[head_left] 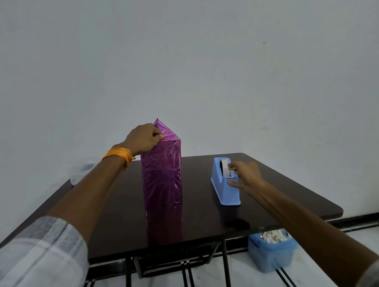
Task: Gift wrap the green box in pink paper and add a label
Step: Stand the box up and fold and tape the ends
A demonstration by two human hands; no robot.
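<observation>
A tall box wrapped in shiny pink paper (pixel 162 175) stands upright in the middle of the dark table (pixel 122 217). A folded triangular flap of paper sticks up at its top. My left hand (pixel 143 138) presses down on the folded paper at the top left edge of the box. To the right stands a blue tape dispenser (pixel 224 183). My right hand (pixel 246 176) is at the dispenser, with finger and thumb pinching the tape end at its cutter. No green of the box shows.
A clear plastic container (pixel 81 171) stands at the table's far left corner. On the floor under the right side sits a blue tub (pixel 271 252) holding white scraps. A plain wall stands close behind the table.
</observation>
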